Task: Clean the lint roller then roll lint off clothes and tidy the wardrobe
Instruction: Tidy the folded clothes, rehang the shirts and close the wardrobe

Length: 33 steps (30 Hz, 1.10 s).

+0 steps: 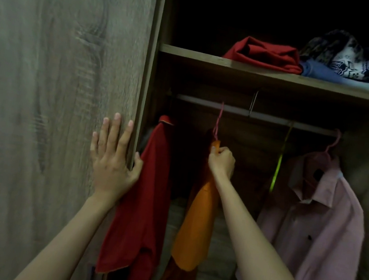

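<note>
The left hand (110, 160) lies on the wardrobe door (58, 76) with its fingers straight and flat against the wood and its thumb hooked round the door's edge. It steadies the door rather than carrying anything. The right hand (222, 160) is closed in a fist around the neck of the orange shirt (192, 230), just under the hook of its pink hanger (218, 120), which sits over the rail (270, 118). The orange shirt hangs between a red polo shirt (148, 193), close by the door, and a pink shirt (315, 223), well apart to the right. No lint roller is in view (so I cannot tell where it is).

The step in hand looks like handling the orange shirt on the rail, either unhooking it or settling it. To do it well, grip the hanger itself, not just the cloth, so the shirt does not slide off. Lift the hook straight up clear of the rail before drawing it out, and hold it level so the shoulders stay seated. The red polo shirt touches the left wrist, so the door should be held quite motionless to avoid trapping its fabric. Folded clothes rest on the shelf (258, 71) above.
</note>
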Available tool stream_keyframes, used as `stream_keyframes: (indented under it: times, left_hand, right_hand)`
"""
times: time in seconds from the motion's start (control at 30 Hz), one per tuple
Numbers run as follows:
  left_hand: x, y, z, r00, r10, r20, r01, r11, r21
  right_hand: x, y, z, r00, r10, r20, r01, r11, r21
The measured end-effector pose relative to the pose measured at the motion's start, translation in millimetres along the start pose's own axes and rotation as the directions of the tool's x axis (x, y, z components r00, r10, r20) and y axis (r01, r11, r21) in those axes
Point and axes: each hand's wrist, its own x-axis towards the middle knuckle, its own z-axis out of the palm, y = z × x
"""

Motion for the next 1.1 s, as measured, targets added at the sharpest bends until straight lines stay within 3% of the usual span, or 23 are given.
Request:
stream_keyframes:
  times: [0.1, 0.2, 0.27, 0.33, 0.4, 0.43, 0.5, 0.6, 0.67, 0.7, 0.8, 0.9, 1.0, 1.1]
  left_hand:
    - [1, 1, -3, 0.999, -0.009, 0.037, 0.009, 1.000, -0.017]
    - [5, 16, -13, 0.997, -0.060, 0.051, 0.067, 0.986, -0.152]
    - [19, 38, -22, 1.000, -0.029, 0.005, 0.030, 0.965, -0.261]
    - [46, 64, -26, 0.998, 0.049, -0.046, -0.062, 0.934, -0.351]
    - [82, 90, -25, 0.992, 0.097, -0.078, -0.122, 0.895, -0.429]
    - [103, 101, -22, 0.991, 0.105, -0.085, -0.133, 0.877, -0.463]
    - [146, 119, -13, 0.991, 0.116, -0.064, -0.132, 0.845, -0.517]
    - [207, 138, 3, 0.983, 0.155, 0.097, -0.086, 0.861, -0.501]
    - [238, 144, 18, 0.953, 0.174, 0.248, -0.075, 0.929, -0.363]
    - [251, 147, 25, 0.926, 0.165, 0.339, -0.061, 0.953, -0.297]
    - [275, 160, 39, 0.782, 0.079, 0.619, 0.096, 0.965, -0.245]
    - [280, 173, 45, 0.643, 0.097, 0.760, 0.268, 0.901, -0.341]
    - [280, 179, 45, 0.641, 0.143, 0.754, 0.331, 0.835, -0.439]
    - [277, 181, 35, 0.673, 0.125, 0.729, 0.411, 0.756, -0.509]
  right_hand:
    - [-12, 12, -9, 0.996, -0.082, -0.020, 0.080, 0.993, -0.091]
    - [-35, 19, -33, 0.934, -0.288, -0.210, 0.298, 0.954, 0.018]
    - [-49, 11, -57, 0.799, -0.466, -0.380, 0.538, 0.836, 0.105]
    - [-49, -9, -84, 0.624, -0.600, -0.500, 0.713, 0.700, 0.049]
    - [-36, -38, -111, 0.480, -0.669, -0.567, 0.786, 0.615, -0.061]
    - [-25, -55, -125, 0.443, -0.682, -0.582, 0.787, 0.607, -0.113]
    - [-2, -89, -149, 0.468, -0.688, -0.555, 0.726, 0.657, -0.202]
    - [38, -126, -172, 0.678, -0.647, -0.348, 0.505, 0.755, -0.420]
    - [57, -143, -177, 0.815, -0.545, -0.197, 0.389, 0.766, -0.512]
    - [64, -149, -178, 0.848, -0.507, -0.151, 0.359, 0.761, -0.540]
    - [77, -164, -175, 0.898, -0.428, -0.099, 0.293, 0.751, -0.592]
    - [83, -172, -174, 0.929, -0.361, -0.085, 0.239, 0.758, -0.606]
    - [75, -168, -170, 0.916, -0.391, -0.087, 0.293, 0.801, -0.522]
    - [62, -157, -165, 0.853, -0.495, -0.165, 0.405, 0.828, -0.388]
